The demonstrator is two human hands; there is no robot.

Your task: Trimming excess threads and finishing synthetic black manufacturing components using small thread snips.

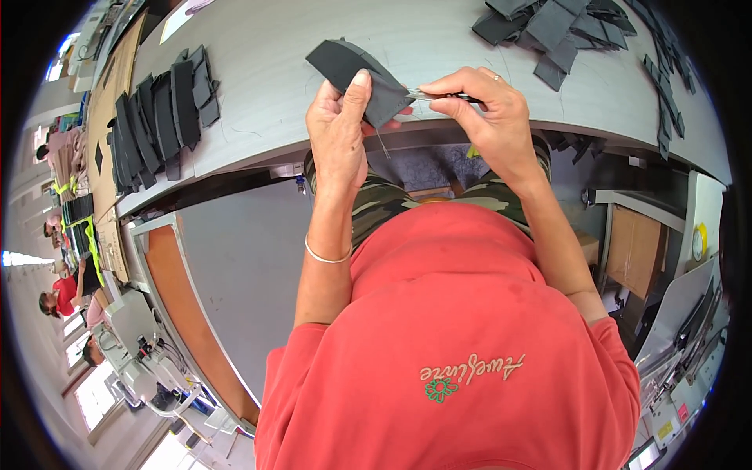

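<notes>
My left hand [337,137] holds a dark grey fabric piece [354,72] over the table's near edge, thumb on top and fingers underneath. The piece is stitched and slightly curved, and a loose thread [383,144] hangs from its lower edge. In my right hand [497,119] is a small pair of thread snips [427,95] with metal blades and dark handles, pinched between thumb and forefinger. The blade tips meet the right corner of the fabric piece; whether they are on a thread is too small to tell.
A row of overlapping dark grey fabric pieces [163,110] lies on the pale table [266,74] to the left. Loose pieces [552,35] are heaped at the far right, beside narrow dark strips [666,98]. Sewing machines [133,352] and several people are off to the left.
</notes>
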